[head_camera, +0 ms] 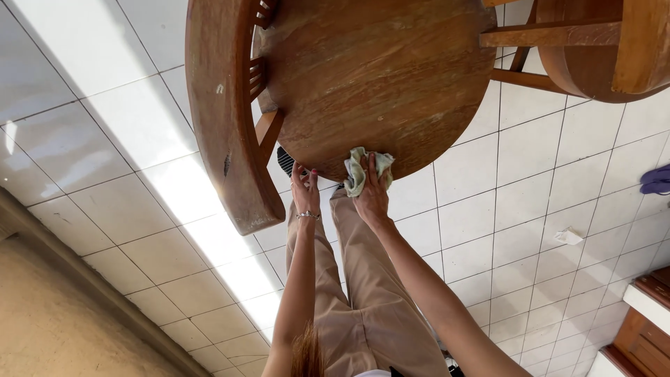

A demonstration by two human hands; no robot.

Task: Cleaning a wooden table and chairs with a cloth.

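Note:
A round wooden chair seat (pixel 377 77) with a curved wooden backrest (pixel 223 119) stands in front of me on the white floor tiles. My right hand (pixel 371 195) presses a pale green cloth (pixel 357 169) against the near edge of the seat, fingers spread over it. My left hand (pixel 305 192), with a bracelet on the wrist, grips the same edge just to the left of the cloth. Below the hands are my legs in beige trousers (pixel 363 293).
A second wooden chair (pixel 593 49) stands at the top right, close to the first. A small white scrap (pixel 567 236) lies on the tiles at the right, with a purple item (pixel 656 179) at the right border. Wooden furniture (pixel 645 328) fills the bottom right corner.

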